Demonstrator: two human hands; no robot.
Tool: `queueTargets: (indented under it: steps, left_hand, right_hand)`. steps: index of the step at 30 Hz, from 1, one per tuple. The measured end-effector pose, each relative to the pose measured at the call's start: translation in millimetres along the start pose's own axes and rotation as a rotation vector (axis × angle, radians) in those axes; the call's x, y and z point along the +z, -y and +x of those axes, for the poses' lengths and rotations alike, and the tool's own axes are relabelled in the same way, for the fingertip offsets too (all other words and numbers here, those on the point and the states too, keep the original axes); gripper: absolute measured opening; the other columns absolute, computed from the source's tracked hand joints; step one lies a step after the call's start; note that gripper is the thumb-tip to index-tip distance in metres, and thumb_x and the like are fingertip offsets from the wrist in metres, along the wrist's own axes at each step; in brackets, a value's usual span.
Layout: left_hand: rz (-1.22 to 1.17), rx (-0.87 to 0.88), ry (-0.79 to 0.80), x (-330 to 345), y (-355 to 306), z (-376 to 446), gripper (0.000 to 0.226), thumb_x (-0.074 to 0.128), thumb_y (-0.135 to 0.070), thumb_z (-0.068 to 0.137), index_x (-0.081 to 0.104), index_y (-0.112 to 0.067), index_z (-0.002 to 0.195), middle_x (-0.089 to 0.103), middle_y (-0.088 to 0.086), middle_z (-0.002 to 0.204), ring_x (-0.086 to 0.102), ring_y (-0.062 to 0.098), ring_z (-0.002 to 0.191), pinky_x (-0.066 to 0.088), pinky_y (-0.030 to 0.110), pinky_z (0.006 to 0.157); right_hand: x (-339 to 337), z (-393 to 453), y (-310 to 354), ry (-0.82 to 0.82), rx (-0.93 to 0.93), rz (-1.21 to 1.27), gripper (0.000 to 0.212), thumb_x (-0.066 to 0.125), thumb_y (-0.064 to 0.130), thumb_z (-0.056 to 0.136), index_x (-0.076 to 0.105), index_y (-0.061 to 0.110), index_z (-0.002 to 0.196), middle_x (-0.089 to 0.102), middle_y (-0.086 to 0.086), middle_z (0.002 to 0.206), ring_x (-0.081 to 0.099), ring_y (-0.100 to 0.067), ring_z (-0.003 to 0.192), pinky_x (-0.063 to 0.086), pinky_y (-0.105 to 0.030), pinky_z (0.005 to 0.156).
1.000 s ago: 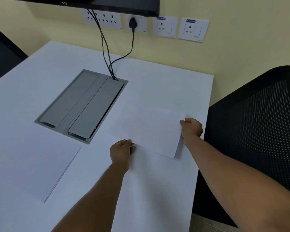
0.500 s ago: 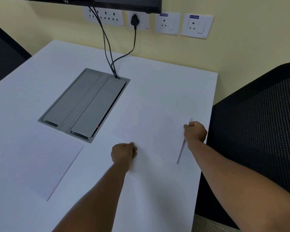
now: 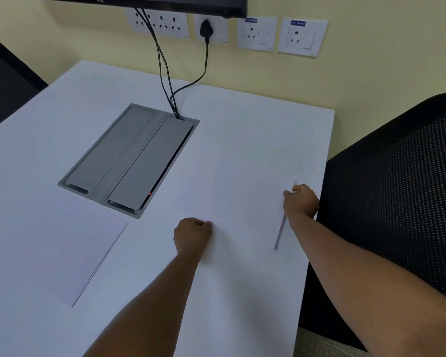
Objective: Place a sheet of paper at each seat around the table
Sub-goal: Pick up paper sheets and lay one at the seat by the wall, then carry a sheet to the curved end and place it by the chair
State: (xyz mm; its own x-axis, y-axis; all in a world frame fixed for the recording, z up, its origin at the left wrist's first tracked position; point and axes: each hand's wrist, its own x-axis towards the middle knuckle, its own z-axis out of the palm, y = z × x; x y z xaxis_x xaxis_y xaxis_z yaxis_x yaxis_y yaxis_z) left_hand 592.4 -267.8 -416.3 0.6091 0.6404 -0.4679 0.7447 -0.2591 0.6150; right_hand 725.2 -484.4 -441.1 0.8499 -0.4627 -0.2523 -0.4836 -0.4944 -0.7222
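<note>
A white sheet of paper (image 3: 245,202) lies nearly flat on the white table (image 3: 242,119), close to the table's right edge in front of a black mesh chair (image 3: 397,191). My left hand (image 3: 192,235) pinches the sheet's near left corner. My right hand (image 3: 300,202) pinches its right edge, which is lifted slightly off the table. A small stack of white paper (image 3: 54,243) rests on the table at the left, apart from both hands.
A grey cable box (image 3: 129,161) is set into the table's middle, with black cables (image 3: 165,73) running up to wall sockets (image 3: 258,34). A dark screen (image 3: 165,2) hangs above. Another dark chair (image 3: 5,83) stands at the far left.
The sheet, held tilted above the table a second ago, has been lowered onto the tabletop. Both hands came down with it and still grip its edges.
</note>
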Motion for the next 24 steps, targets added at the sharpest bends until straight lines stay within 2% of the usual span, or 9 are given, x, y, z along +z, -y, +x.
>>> queueTargets:
  steps: [2, 5, 10, 13, 17, 24]
  left_hand:
    - [0.057, 0.037, 0.002, 2.0, 0.9, 0.0, 0.028, 0.064, -0.029, 0.077, 0.064, -0.007, 0.059, 0.069, 0.007, 0.061, 0.061, 0.02, 0.058, 0.046, 0.026, 0.056]
    - [0.106, 0.064, -0.01, 4.2, 0.9, -0.1, 0.021, 0.066, -0.03, 0.078, 0.066, -0.012, 0.068, 0.067, 0.0, 0.065, 0.06, 0.014, 0.062, 0.044, 0.025, 0.056]
    - [0.154, 0.105, -0.003, 6.9, 1.2, 2.5, 0.013, 0.067, -0.033, 0.081, 0.066, -0.022, 0.075, 0.066, -0.006, 0.073, 0.061, 0.018, 0.073, 0.044, 0.026, 0.066]
    - [0.164, 0.107, -0.004, 7.2, 1.6, 2.7, 0.013, 0.067, -0.033, 0.081, 0.067, -0.022, 0.076, 0.065, -0.006, 0.073, 0.06, 0.018, 0.073, 0.043, 0.025, 0.065]
    - [0.167, 0.101, -0.003, 7.3, 1.9, 3.8, 0.014, 0.067, -0.034, 0.082, 0.069, -0.021, 0.077, 0.066, -0.005, 0.074, 0.061, 0.017, 0.073, 0.043, 0.025, 0.065]
    - [0.137, 0.109, 0.011, 4.3, 1.4, 2.0, 0.021, 0.067, -0.036, 0.082, 0.068, -0.017, 0.072, 0.069, -0.003, 0.072, 0.064, 0.017, 0.072, 0.04, 0.024, 0.059]
  right_hand:
    - [-1.3, 0.6, -0.3, 0.004, -0.011, -0.019, 0.024, 0.066, 0.013, 0.09, 0.065, 0.006, 0.113, 0.07, -0.012, 0.111, 0.067, -0.029, 0.099, 0.053, -0.031, 0.076]
    - [-2.7, 0.6, -0.6, 0.006, -0.033, -0.035, 0.023, 0.065, 0.011, 0.091, 0.064, 0.005, 0.113, 0.068, -0.013, 0.114, 0.066, -0.03, 0.1, 0.051, -0.03, 0.076]
    - [-4.4, 0.8, 0.3, 0.013, -0.07, -0.073, 0.029, 0.064, 0.012, 0.093, 0.061, 0.005, 0.121, 0.064, -0.013, 0.12, 0.065, -0.03, 0.102, 0.051, -0.032, 0.079]
    - [-5.4, 2.5, 1.8, 0.019, -0.064, -0.087, 0.031, 0.064, 0.014, 0.093, 0.059, 0.007, 0.123, 0.063, -0.013, 0.122, 0.065, -0.03, 0.101, 0.052, -0.032, 0.076]
    - [-4.1, 3.7, 1.2, 0.017, -0.073, -0.105, 0.031, 0.065, 0.017, 0.093, 0.06, 0.008, 0.122, 0.064, -0.012, 0.121, 0.064, -0.029, 0.099, 0.045, -0.029, 0.07]
    - [-6.8, -1.4, 3.7, 0.006, -0.068, -0.06, 0.036, 0.064, 0.026, 0.094, 0.059, 0.008, 0.124, 0.063, -0.012, 0.121, 0.063, -0.029, 0.104, 0.047, -0.031, 0.076]
